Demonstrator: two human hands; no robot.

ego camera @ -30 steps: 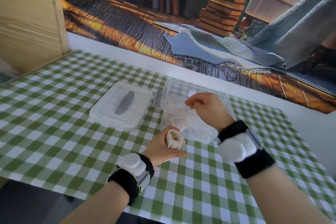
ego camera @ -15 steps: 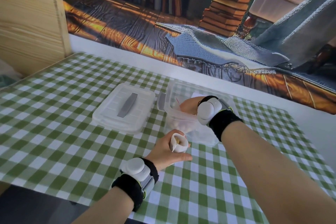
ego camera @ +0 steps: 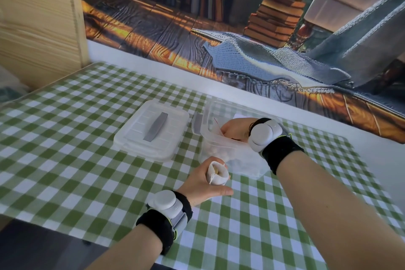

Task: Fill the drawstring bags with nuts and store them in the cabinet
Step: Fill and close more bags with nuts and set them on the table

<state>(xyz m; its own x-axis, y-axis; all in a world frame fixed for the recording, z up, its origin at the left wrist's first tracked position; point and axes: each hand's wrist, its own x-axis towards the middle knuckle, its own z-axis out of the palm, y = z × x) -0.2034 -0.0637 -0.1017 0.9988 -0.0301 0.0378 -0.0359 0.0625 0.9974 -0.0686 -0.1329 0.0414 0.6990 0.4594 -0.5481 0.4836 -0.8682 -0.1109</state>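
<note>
Stage: filling, early.
- Drawstring bag (ego camera: 217, 174): small, pale cloth, held upright just above the bench (ego camera: 65, 160), mouth open; at least one nut shows inside.
- Left hand (ego camera: 200, 184): fingers curled round the bag.
- Right hand (ego camera: 236, 130): reaching down into the clear plastic tub (ego camera: 219, 149); fingers hidden, so the grip cannot be told.
- Nuts (ego camera: 210, 152): pale mass in the tub.
- Tub lid (ego camera: 151, 131): off, lying beside the tub.
- Wooden cabinet (ego camera: 39, 28): far left.

Left to do, by judgement: finish filling, draw the cord, store the bag.
</note>
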